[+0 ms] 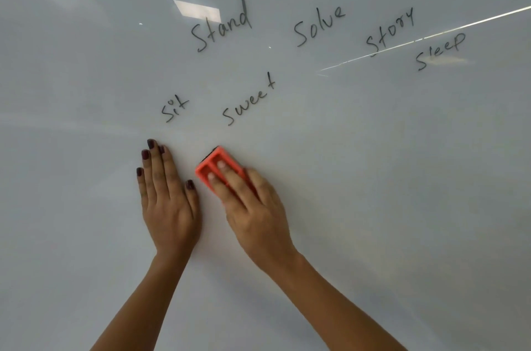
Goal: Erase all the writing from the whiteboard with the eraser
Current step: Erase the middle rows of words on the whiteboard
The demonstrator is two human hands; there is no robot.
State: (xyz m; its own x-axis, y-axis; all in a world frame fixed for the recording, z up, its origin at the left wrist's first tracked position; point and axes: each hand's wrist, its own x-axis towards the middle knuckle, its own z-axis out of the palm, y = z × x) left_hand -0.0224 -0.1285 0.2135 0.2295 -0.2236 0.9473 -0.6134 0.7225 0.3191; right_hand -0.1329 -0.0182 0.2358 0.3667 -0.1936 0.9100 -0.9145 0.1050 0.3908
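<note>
Orange eraser (pixel 219 168) under right hand (pixel 253 207); 6 words (pixel 247 100) above.

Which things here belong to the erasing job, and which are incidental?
Job: eraser under right hand; whiteboard; words Stand, Solve, story, sleep, sit, sweet.
Incidental: left hand flat on board; light reflections.

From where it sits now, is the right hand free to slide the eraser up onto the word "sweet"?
Probably yes. The right hand presses the eraser just below "sweet", with only bare whiteboard between. The left hand lies flat off to the side, clear of that path.
</note>
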